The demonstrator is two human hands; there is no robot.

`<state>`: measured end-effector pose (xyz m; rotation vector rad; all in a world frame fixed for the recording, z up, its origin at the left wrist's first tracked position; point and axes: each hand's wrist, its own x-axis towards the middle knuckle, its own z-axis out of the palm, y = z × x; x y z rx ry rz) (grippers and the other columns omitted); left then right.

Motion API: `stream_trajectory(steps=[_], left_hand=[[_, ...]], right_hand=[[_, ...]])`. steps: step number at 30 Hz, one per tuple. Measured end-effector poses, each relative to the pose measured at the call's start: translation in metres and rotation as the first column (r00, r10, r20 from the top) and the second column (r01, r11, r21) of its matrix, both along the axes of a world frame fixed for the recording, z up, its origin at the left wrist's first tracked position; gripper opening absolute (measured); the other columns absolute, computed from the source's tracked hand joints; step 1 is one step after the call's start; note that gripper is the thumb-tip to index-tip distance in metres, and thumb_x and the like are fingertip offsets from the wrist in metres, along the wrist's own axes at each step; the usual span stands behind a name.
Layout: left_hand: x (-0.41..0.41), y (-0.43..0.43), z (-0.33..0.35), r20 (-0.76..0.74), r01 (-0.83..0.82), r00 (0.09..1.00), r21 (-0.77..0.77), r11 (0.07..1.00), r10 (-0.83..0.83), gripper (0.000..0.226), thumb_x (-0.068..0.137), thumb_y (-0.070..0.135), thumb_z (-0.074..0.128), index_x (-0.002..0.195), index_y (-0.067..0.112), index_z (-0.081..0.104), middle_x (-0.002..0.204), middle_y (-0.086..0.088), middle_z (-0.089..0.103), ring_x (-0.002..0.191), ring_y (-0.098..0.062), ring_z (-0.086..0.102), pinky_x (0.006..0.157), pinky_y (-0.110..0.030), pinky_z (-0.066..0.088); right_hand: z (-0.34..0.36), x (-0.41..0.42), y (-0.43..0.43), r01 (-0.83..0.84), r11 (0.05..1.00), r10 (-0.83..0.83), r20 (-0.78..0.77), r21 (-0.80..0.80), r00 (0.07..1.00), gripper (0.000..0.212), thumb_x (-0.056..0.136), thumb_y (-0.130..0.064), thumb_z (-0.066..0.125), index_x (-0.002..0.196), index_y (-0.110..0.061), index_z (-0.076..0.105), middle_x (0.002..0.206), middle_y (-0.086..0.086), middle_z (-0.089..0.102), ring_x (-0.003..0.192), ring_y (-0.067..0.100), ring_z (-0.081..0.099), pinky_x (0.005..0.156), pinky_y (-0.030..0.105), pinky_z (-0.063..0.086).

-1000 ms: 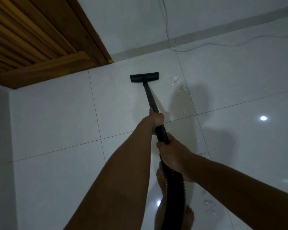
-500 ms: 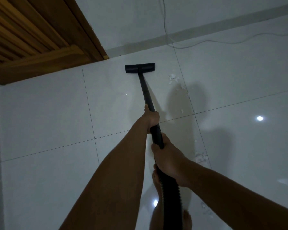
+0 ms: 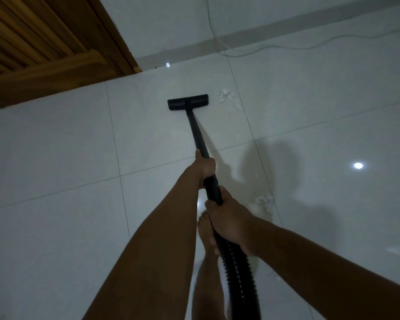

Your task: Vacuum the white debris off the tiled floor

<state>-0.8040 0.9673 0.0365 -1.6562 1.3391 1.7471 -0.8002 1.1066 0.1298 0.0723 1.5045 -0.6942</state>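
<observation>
A black vacuum wand (image 3: 198, 135) runs from my hands down to its flat floor head (image 3: 188, 104) resting on the white tiled floor (image 3: 56, 146). My left hand (image 3: 204, 167) grips the wand higher up. My right hand (image 3: 229, 224) holds it lower, where the ribbed hose (image 3: 239, 280) begins. White debris (image 3: 225, 96) lies just right of the floor head, not touching it. Another clump of debris (image 3: 264, 200) sits to the right of my right hand, with small flecks along the grout line between the two.
A wooden slatted door (image 3: 44, 42) fills the upper left. A white wall with a grey skirting (image 3: 286, 26) runs across the top, and a thin cable (image 3: 275, 48) trails along its base. My bare foot (image 3: 206, 229) stands under the wand.
The floor head slid forward toward the wall, then back again, and now lies level with the debris on its right.
</observation>
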Motion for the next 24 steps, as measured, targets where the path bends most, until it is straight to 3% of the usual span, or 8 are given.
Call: stream_trajectory(steps=[6,10,13,15,18,24], left_hand=[[0.032,0.09,0.0,-0.005,-0.017,1.0,-0.006,1.0,0.017,0.069,0.102,0.019,0.037,0.155,0.037,-0.002,0.11,-0.008,0.048,0.075,-0.022,0.051,0.054,-0.034,0.045],[0.052,0.143,-0.004,-0.004,-0.013,1.0,-0.001,1.0,0.013,0.067,0.101,0.019,0.038,0.154,0.036,0.0,0.105,-0.008,0.047,0.076,-0.022,0.051,0.054,-0.035,0.046],[0.067,0.172,-0.002,0.005,-0.009,1.0,-0.003,1.0,0.009,0.068,0.101,0.018,0.038,0.154,0.037,-0.001,0.11,-0.009,0.048,0.076,-0.023,0.052,0.053,-0.034,0.047],[0.077,0.185,0.0,0.003,-0.002,1.0,-0.001,1.0,0.002,0.068,0.102,0.018,0.038,0.154,0.036,-0.001,0.11,-0.009,0.048,0.076,-0.023,0.052,0.052,-0.034,0.047],[0.093,0.202,0.004,0.006,0.002,1.0,0.001,1.0,-0.002,0.07,0.102,0.019,0.037,0.155,0.037,-0.005,0.109,-0.008,0.047,0.077,-0.023,0.052,0.053,-0.034,0.046],[0.131,0.244,0.0,0.016,0.036,0.999,-0.009,0.999,-0.036,0.067,0.103,0.021,0.036,0.154,0.037,-0.004,0.104,-0.009,0.048,0.075,-0.023,0.052,0.052,-0.034,0.046]], right_hand=[[0.011,0.025,0.09,-0.027,1.0,0.027,0.013,-0.003,1.0,0.045,0.106,-0.031,0.046,0.146,-0.044,0.031,0.078,0.01,0.056,0.044,0.015,0.055,0.043,0.026,0.048],[0.018,0.041,0.143,-0.037,0.999,0.037,0.025,-0.036,0.999,0.041,0.107,-0.026,0.044,0.144,-0.039,0.033,0.055,0.002,0.057,0.045,0.015,0.052,0.046,0.028,0.048],[0.014,0.057,0.171,-0.116,0.993,0.114,-0.044,-0.036,0.992,0.046,0.108,-0.029,0.041,0.15,-0.04,0.027,0.073,0.006,0.058,0.06,0.02,0.057,0.057,0.033,0.051],[0.012,0.068,0.184,-0.093,0.996,0.093,-0.029,-0.012,0.995,0.047,0.108,-0.032,0.041,0.15,-0.043,0.026,0.08,0.008,0.056,0.06,0.019,0.057,0.055,0.031,0.051],[0.015,0.085,0.202,-0.031,0.999,0.03,0.043,0.023,0.999,0.044,0.107,-0.037,0.041,0.146,-0.053,0.027,0.081,0.01,0.056,0.054,0.017,0.058,0.048,0.028,0.051],[0.007,0.13,0.244,-0.014,1.0,0.014,0.016,0.026,1.0,0.045,0.107,-0.037,0.04,0.146,-0.055,0.025,0.079,0.01,0.056,0.053,0.017,0.057,0.049,0.03,0.051]])
